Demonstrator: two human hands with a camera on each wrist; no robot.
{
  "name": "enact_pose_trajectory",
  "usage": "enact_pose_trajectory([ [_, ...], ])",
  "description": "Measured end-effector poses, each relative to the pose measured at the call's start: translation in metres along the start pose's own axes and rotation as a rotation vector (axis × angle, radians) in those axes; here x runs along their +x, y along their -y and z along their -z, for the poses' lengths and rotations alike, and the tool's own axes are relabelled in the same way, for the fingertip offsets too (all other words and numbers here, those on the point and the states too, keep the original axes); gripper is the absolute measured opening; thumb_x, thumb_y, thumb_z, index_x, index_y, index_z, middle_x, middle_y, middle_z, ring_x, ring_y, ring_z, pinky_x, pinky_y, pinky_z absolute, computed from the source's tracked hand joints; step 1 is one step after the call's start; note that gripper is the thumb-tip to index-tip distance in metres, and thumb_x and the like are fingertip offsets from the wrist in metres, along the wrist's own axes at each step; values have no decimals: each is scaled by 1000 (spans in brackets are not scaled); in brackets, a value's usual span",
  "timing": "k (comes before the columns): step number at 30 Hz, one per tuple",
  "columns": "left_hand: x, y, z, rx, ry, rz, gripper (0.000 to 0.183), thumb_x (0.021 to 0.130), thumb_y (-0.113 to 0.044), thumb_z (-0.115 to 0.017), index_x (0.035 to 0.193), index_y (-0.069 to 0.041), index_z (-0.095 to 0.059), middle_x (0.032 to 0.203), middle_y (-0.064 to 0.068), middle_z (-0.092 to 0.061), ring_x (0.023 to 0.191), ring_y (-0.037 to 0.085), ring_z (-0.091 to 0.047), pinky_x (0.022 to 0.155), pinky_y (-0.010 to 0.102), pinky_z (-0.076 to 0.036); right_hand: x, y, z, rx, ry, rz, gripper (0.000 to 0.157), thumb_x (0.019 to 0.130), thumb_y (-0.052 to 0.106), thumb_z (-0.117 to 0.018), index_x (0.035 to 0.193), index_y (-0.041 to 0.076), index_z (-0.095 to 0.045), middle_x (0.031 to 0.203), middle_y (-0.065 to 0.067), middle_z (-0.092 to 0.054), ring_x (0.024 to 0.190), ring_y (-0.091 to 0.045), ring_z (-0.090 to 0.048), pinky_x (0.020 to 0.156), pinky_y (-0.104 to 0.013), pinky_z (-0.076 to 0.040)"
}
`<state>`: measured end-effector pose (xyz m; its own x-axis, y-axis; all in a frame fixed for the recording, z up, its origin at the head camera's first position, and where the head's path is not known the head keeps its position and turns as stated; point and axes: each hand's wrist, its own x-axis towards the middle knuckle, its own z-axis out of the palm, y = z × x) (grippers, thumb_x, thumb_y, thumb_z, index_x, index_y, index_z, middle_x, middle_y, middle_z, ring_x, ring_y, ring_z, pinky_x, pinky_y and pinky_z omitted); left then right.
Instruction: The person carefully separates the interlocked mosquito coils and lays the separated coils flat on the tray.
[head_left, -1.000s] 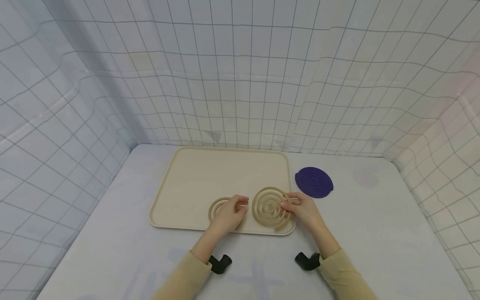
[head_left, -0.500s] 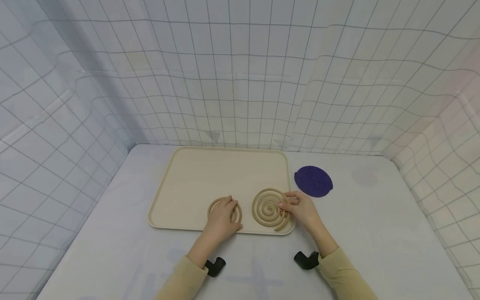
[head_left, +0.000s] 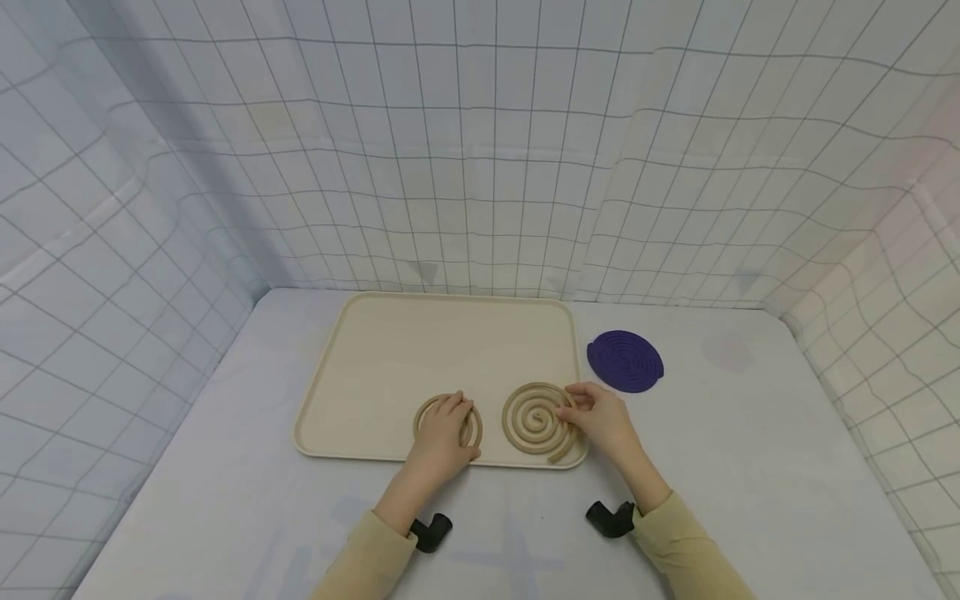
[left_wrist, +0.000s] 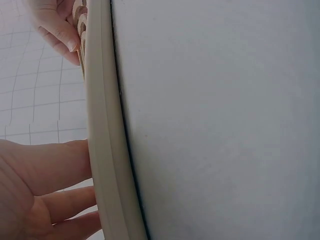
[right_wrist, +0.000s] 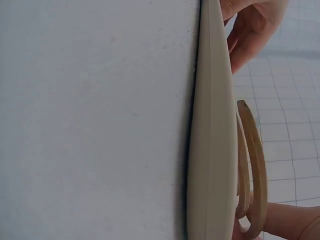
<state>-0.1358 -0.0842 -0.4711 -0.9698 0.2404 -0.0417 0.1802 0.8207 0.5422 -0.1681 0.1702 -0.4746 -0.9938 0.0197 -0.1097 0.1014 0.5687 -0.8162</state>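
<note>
In the head view, my left hand [head_left: 438,437] lies over a tan mosquito coil [head_left: 422,410] at the front of the beige tray [head_left: 420,333]. Its fingers reach straight across the spiral and hide much of it. My right hand [head_left: 606,421] pinches the right edge of a second tan mosquito coil [head_left: 525,421] between thumb and fingers. This coil overlaps the tray's front right corner, and in the right wrist view its outer ring [right_wrist: 257,170] stands tilted above the rim. The left wrist view shows the left thumb and fingers [left_wrist: 60,162] behind the tray rim.
A purple spiral disc [head_left: 626,361] lies on the white table [head_left: 720,417], right of the tray. Grid-patterned cloth walls [head_left: 480,167] rise behind and at both sides. Black curved pieces [head_left: 432,533] are at both wrists.
My left hand has turned over and come down with its fingers across the left coil. The coil in my right hand has tipped flatter toward the tray.
</note>
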Motion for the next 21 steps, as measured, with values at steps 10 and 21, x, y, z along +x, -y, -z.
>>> enact_pose_trajectory([
  [10,4,-2,0,-15,-12,3,71,76,-12,-84,137,6,-51,149,25,-43,140,45,-35,116,55,-29,-7,7,4,-196,-42,81,39,78,6,-79,115,-3,-67,92,-13,-66,84,-23,-60,72,-34,-51],
  [21,-1,-2,5,-76,-26,40,62,81,-13,-80,134,5,-54,147,27,-44,138,45,-37,114,56,-32,-8,4,16,-134,9,47,41,81,9,-78,120,1,-66,108,-13,-70,95,-25,-66,78,-37,-55],
])
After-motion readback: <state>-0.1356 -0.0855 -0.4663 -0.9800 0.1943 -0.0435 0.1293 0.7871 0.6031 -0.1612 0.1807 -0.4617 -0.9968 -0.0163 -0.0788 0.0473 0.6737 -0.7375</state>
